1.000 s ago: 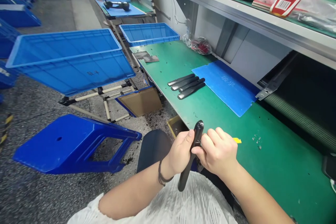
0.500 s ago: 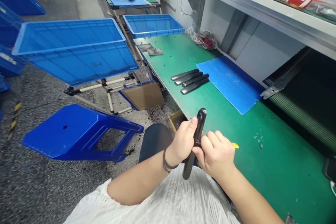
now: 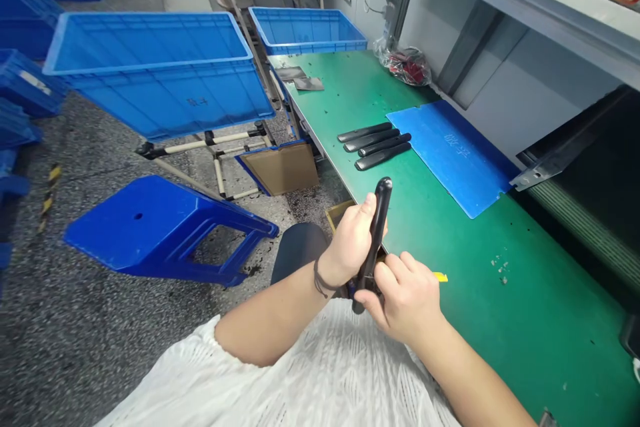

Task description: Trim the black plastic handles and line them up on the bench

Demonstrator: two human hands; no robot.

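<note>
The green table (image 3: 540, 320) is the largest thing, with small scraps scattered on its top. Beyond the table's aisle-side edge stands a large blue crate (image 3: 165, 103) on a pipe frame, and a blue stool (image 3: 130, 227) is on the floor on that same side. A smaller blue crate (image 3: 315, 48) sits at the table's far end. On the table lies a flat blue sheet (image 3: 455, 153), toward its wall side. Four black pieces (image 3: 384, 145) lie side by side on the table, their inner ends near the sheet.

The held black piece (image 3: 379, 223) is just off the table's near edge, over the person's lap. It is long, slim and glossy, rounded at both ends, with a bright highlight at its upper tip. It is tilted, that tip leaning toward the table; its middle is partly covered by fingers.

The left hand (image 3: 353, 237) is wrapped around it, thumb along its side. The right hand (image 3: 407, 290) is curled tight, its thumb against the lower part. From that fist, over the table, pokes the end of a yellow item (image 3: 441, 277), otherwise hidden.
</note>
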